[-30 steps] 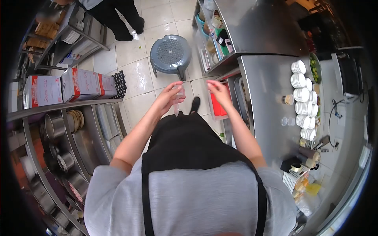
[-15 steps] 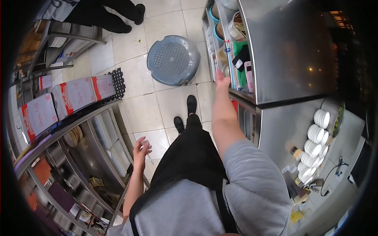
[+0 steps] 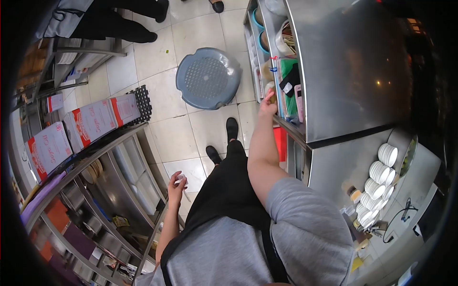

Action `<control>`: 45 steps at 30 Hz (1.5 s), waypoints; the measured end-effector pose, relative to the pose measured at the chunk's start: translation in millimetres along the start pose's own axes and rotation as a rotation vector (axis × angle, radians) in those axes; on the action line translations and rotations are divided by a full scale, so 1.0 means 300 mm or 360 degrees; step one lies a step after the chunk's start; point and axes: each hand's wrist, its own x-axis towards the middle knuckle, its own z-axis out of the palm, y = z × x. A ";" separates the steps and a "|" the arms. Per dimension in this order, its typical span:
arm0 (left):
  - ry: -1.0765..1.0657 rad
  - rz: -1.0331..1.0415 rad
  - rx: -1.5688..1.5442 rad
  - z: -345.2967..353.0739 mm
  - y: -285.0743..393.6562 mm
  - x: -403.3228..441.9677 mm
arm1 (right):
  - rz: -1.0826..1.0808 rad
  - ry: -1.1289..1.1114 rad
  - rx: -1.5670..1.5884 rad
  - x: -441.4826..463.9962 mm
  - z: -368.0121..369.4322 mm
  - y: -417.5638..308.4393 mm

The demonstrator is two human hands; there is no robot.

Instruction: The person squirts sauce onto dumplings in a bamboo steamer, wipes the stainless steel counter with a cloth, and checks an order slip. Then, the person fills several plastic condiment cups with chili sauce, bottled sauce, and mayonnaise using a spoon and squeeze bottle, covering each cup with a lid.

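Note:
My left hand (image 3: 175,188) hangs low beside my left leg, its fingers curled around a small clear plastic piece (image 3: 181,178) whose exact kind I cannot make out. On the other side, my right hand (image 3: 267,106) reaches into the open steel shelf (image 3: 296,127). Its fingers are bent at a small brownish-green thing, mostly hidden by the hand. A pale round container (image 3: 269,86) stands just beyond the fingertips. Right beside the hand lie a green packet (image 3: 287,71), a black item with a white label (image 3: 289,86) and a pink device (image 3: 299,97).
A blue-grey plastic stool (image 3: 207,78) stands on the tiled floor ahead. Soya oil boxes (image 3: 93,117) line the left counter. Stacked white bowls (image 3: 377,187) sit on the right counter (image 3: 329,167). Another person's dark-trousered legs (image 3: 117,24) are at upper left; another foot (image 3: 217,6) shows at the top.
My right hand has drawn slightly back towards me and its fingers have bent. My left hand has shifted a little to the right. Another person's foot has come into view at the top.

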 end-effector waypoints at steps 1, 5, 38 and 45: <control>-0.0038 0.0032 0.0008 0.004 0.014 0.006 | 0.0161 0.0029 0.0134 -0.045 0.001 0.013; -0.0160 0.0128 0.0006 0.039 0.126 0.015 | 0.0282 0.0008 -0.0119 -0.138 -0.057 0.085; -0.2221 0.2756 0.1873 0.984 0.283 -1.050 | -0.0425 -0.0285 -0.2052 -2.024 -0.048 -1.551; -0.2232 0.3675 0.3269 1.258 0.214 -1.504 | -0.1458 -0.0976 -0.2916 -1.969 -0.154 -1.646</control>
